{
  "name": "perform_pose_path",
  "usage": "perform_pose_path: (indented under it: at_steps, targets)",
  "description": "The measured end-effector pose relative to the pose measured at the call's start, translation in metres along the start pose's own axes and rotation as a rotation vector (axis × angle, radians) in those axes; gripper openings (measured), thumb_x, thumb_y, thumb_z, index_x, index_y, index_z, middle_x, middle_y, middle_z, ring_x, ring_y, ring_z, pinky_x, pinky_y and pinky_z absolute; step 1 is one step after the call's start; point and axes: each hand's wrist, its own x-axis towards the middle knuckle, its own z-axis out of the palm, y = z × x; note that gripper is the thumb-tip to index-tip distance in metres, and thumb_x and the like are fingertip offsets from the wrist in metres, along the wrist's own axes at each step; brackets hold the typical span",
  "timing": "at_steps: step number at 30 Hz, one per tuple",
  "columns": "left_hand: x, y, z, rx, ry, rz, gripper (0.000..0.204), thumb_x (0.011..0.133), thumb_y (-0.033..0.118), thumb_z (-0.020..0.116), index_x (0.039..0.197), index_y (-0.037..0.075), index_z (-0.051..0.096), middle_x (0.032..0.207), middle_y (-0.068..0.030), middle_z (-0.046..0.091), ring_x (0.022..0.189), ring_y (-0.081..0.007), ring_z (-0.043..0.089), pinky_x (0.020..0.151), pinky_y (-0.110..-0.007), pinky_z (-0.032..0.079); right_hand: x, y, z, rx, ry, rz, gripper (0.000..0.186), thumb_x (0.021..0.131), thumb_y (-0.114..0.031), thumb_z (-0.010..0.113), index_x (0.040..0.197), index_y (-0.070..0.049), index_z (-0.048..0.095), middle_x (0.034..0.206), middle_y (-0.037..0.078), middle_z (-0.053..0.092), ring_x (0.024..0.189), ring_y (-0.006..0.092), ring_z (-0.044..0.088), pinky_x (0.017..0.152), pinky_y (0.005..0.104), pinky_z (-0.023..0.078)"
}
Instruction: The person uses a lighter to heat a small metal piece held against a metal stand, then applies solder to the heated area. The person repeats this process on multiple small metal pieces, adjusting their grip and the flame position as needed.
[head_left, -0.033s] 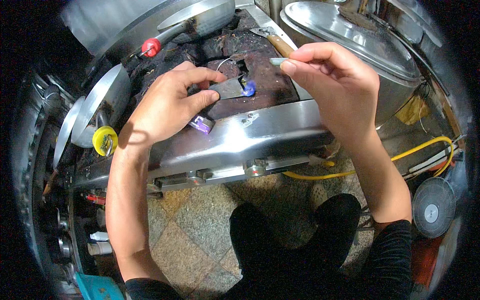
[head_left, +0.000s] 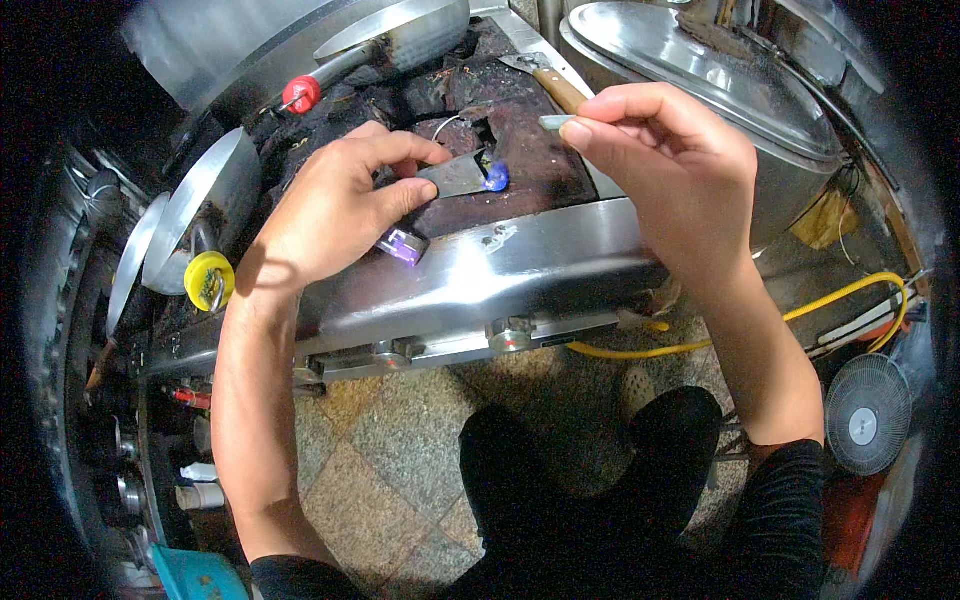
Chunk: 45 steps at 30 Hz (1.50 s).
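My left hand [head_left: 355,200] grips a flat grey metal piece [head_left: 458,176] between thumb and fingers over the sooty stovetop. A blue flame [head_left: 496,178] shows at that piece's right end, beside a dark hole with a thin wire. A purple lighter with a metal top [head_left: 405,247] lies below my left hand at the stove's steel edge. My right hand [head_left: 665,170] is raised at the right, pinching a small pale flat object [head_left: 553,123]. Behind it a wooden-handled metal tool [head_left: 555,82] lies on the stove.
Steel pans [head_left: 192,205] lean at the left, another pan [head_left: 405,45] sits at the back. A large lidded pot [head_left: 690,60] stands right. Below are steel knobs [head_left: 510,334], a yellow hose [head_left: 830,295], a fan [head_left: 862,415] and a blue-green tray [head_left: 195,575].
The blue flame has changed shape slightly and looks a little lower. Both hands are almost exactly where they were.
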Motion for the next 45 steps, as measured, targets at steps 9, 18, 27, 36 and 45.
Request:
perform_pose_path:
  at_steps: [9,18,27,36,45]
  targets:
    - [-0.011,-0.003,0.004,-0.261,0.181,-0.233,0.021,0.088,0.008,0.075,0.105,-0.001,0.069,0.088,-0.0001,0.064,0.081,-0.0073,0.055,0.074,-0.024,0.047,0.004,-0.005,-0.002,0.080,-0.084,0.110,0.013,0.086,0.001,0.076,0.098,0.002,0.071,0.085,-0.003,0.064,0.072,0.0010,0.053,0.063,0.0153,0.042]
    - [-0.028,0.005,0.003,-0.576,0.347,-0.263,0.019,0.090,0.009,0.075,0.107,0.002,0.069,0.095,0.0023,0.066,0.087,-0.0049,0.057,0.079,-0.021,0.048,0.026,-0.006,0.016,0.211,-0.100,0.093,0.012,0.085,-0.005,0.076,0.094,0.001,0.071,0.080,-0.002,0.066,0.071,0.0030,0.057,0.063,0.0186,0.048]
    - [-0.032,0.018,-0.005,-1.035,0.348,-0.410,0.019,0.091,0.014,0.075,0.106,0.006,0.069,0.090,0.0013,0.069,0.074,-0.0049,0.058,0.064,-0.020,0.046,0.057,-0.022,0.030,0.319,-0.114,0.101,0.014,0.087,-0.006,0.075,0.098,0.001,0.072,0.087,0.002,0.070,0.077,0.0061,0.063,0.071,0.0210,0.052]
    - [-0.045,0.019,0.010,-0.892,0.388,-0.399,0.022,0.089,0.019,0.076,0.106,0.006,0.070,0.078,0.0067,0.063,0.053,-0.0002,0.041,0.046,-0.019,0.028,0.060,-0.047,0.035,0.242,-0.223,0.124,0.016,0.087,-0.004,0.076,0.101,0.000,0.072,0.090,0.002,0.070,0.081,0.0064,0.063,0.075,0.0206,0.051]
    - [-0.049,0.023,0.011,-0.847,0.419,-0.318,0.024,0.087,0.020,0.079,0.104,0.006,0.070,0.081,0.0051,0.065,0.059,-0.0015,0.047,0.052,-0.020,0.034,0.059,-0.051,0.040,0.251,-0.250,0.107,0.016,0.086,-0.004,0.077,0.100,0.000,0.072,0.088,0.002,0.070,0.079,0.0059,0.062,0.071,0.0194,0.050]
